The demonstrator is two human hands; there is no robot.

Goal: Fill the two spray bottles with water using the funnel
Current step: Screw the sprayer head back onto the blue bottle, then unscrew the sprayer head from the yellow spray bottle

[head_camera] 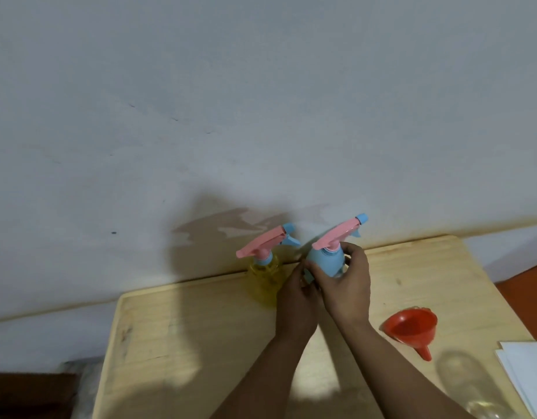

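Note:
A blue spray bottle with a pink trigger head stands tilted near the table's far edge. My right hand wraps its upper body just under the head. My left hand grips its lower part, which is hidden behind both hands. To its left a yellow spray bottle with a pink head stands upright by itself. A red funnel lies on its side to the right of my hands, spout pointing toward me.
The wooden table butts against a grey wall. A clear plastic bottle lies at the near right, beside white paper at the right edge.

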